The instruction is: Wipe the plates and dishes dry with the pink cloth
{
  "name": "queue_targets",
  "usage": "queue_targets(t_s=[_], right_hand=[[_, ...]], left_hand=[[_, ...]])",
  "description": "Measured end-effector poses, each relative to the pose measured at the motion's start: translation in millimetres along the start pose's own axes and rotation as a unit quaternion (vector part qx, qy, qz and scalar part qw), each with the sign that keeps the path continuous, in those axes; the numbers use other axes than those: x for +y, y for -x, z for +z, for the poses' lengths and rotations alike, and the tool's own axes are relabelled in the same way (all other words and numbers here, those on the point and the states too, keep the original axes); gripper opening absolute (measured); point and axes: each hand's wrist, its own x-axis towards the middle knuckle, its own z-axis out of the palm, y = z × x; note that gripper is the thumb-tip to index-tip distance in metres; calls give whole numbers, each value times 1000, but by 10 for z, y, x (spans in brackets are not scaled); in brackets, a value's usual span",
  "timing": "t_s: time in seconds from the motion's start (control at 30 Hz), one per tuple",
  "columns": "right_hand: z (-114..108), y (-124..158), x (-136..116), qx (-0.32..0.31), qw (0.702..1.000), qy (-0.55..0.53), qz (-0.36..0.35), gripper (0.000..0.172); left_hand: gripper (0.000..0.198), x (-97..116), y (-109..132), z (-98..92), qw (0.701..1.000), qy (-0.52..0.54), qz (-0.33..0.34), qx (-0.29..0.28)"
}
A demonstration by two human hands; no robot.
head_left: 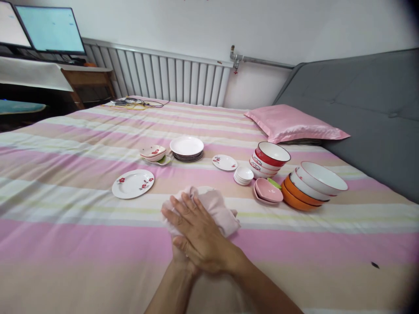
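My right hand (196,231) lies flat on a pale pink cloth (218,207) low in the middle of the bed, fingers stretched out and slightly spread. A white rim, perhaps a dish, peeks out from under the cloth's far edge. My left hand (179,257) sits beneath the right one; only a little of it and its wrist show, and its fingers are hidden.
On the striped bedsheet (81,226) lie a flowered plate (132,183), a stack of white plates (187,148), small dishes (153,153), a saucer (224,162), tiny white dishes (244,175), pink dishes (267,192), red bowls (271,159) and large orange and white bowls (314,185). A pink pillow (293,123) lies behind.
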Motion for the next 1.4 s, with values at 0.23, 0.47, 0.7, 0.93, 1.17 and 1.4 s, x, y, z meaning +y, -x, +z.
queue_targets(t_s=[0.23, 0.47, 0.7, 0.93, 1.17, 1.4], right_hand=[[-75, 1, -115, -21, 1000, -3, -6, 50], [-70, 0, 48, 49, 996, 54, 45, 46], [-111, 28, 311, 101, 978, 98, 155, 46], [-10, 27, 390, 110, 967, 120, 197, 50], [94, -3, 253, 91, 974, 66, 197, 51], [107, 23, -29, 19, 992, 3, 125, 52]], left_hand=[[46, -147, 169, 449, 973, -47, 224, 15], [43, 34, 20, 37, 988, -25, -153, -9], [64, 317, -110, 4, 925, 5, -365, -103], [54, 438, -279, -130, 950, 51, -282, -127], [59, 558, -372, -187, 973, 38, -220, -53], [53, 734, -486, -193, 985, 21, -168, 14]])
